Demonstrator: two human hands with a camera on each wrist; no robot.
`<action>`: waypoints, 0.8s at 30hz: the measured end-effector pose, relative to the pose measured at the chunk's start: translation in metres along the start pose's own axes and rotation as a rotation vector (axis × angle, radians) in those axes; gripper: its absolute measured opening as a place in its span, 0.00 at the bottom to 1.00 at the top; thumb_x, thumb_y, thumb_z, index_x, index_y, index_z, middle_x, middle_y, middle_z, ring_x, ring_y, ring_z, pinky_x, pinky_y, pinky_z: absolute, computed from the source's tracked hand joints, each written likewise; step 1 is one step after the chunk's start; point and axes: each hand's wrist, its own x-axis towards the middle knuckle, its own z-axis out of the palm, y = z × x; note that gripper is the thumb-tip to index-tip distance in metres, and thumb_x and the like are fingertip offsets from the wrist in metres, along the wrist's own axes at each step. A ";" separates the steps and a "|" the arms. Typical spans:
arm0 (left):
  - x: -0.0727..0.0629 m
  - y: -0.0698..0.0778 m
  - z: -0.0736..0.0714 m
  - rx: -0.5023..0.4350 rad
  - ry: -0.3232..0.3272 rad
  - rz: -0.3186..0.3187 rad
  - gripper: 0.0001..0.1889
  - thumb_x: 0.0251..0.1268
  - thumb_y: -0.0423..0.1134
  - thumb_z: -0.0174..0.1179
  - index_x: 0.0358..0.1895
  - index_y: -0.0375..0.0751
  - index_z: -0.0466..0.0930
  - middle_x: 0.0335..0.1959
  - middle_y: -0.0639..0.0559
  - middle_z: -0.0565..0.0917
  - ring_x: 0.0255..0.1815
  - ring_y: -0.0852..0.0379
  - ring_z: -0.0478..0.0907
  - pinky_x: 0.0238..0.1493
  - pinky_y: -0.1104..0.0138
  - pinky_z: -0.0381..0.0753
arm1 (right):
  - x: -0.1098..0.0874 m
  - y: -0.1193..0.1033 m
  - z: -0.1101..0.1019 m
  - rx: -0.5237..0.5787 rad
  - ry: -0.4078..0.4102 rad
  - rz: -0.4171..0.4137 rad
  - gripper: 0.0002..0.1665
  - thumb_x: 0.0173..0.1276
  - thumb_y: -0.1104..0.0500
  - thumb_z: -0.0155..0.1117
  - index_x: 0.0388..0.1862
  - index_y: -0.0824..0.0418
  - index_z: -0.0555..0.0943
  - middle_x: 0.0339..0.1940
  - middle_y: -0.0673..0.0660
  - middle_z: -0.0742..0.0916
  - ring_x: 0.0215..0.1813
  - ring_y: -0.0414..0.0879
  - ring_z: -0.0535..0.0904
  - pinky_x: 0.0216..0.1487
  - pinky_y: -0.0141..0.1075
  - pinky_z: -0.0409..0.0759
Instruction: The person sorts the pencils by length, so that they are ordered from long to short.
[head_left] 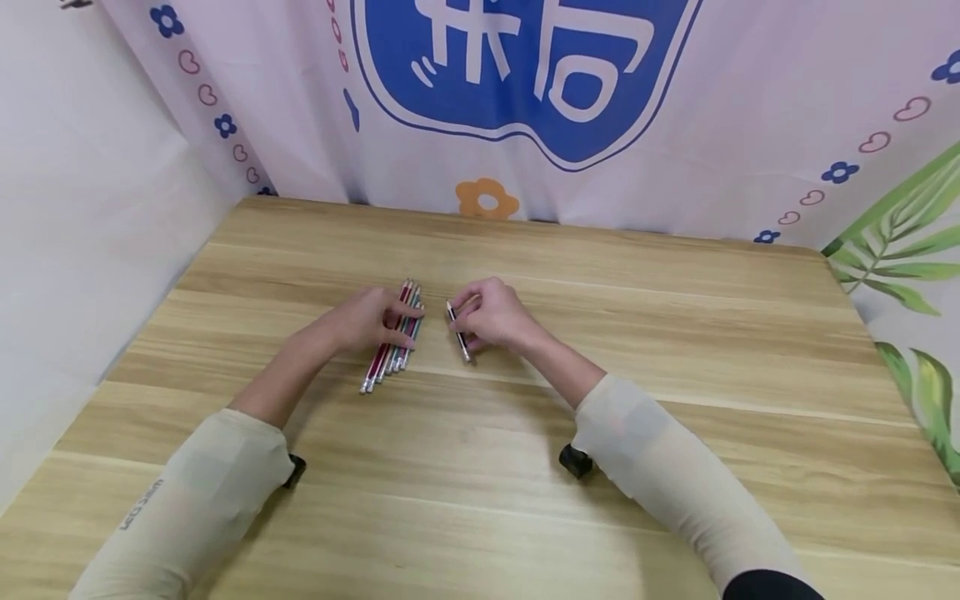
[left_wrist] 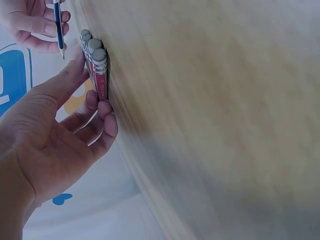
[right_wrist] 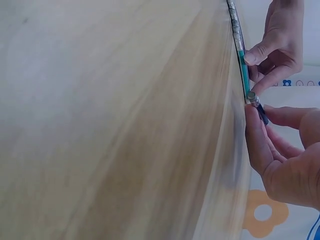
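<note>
Several pencils (head_left: 380,363) lie side by side on the wooden table, slanting, with their eraser ends toward the person. My left hand (head_left: 365,321) spans this row, thumb on one side and fingertips on the other. Red barrels and metal-banded erasers (left_wrist: 99,55) show in the left wrist view; a teal pencil (right_wrist: 243,72) edges the row in the right wrist view. Just right of the row, my right hand (head_left: 495,315) pinches one dark blue pencil (head_left: 460,337) between thumb and fingers. Its sharpened tip points away from the person, and its eraser end is nearer.
The wood-grain table (head_left: 480,483) reaches back to a printed cloth (head_left: 300,108) with a blue emblem. A white wall surface (head_left: 82,183) borders the left side. Green leaf prints (head_left: 900,258) appear at the right edge.
</note>
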 end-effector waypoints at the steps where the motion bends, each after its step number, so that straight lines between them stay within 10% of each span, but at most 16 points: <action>1: 0.000 0.000 0.000 0.002 -0.001 0.003 0.27 0.62 0.37 0.74 0.64 0.34 0.81 0.34 0.46 0.78 0.32 0.53 0.72 0.34 0.62 0.75 | 0.000 0.000 0.001 0.000 -0.001 0.002 0.16 0.64 0.75 0.71 0.51 0.70 0.82 0.37 0.62 0.88 0.29 0.46 0.82 0.31 0.38 0.88; 24: 0.001 -0.002 0.000 0.008 0.014 0.021 0.26 0.61 0.37 0.75 0.63 0.35 0.82 0.33 0.47 0.77 0.33 0.53 0.71 0.35 0.63 0.74 | 0.008 -0.002 0.015 -0.014 0.014 -0.014 0.17 0.62 0.75 0.72 0.51 0.71 0.82 0.36 0.62 0.88 0.26 0.46 0.82 0.32 0.38 0.88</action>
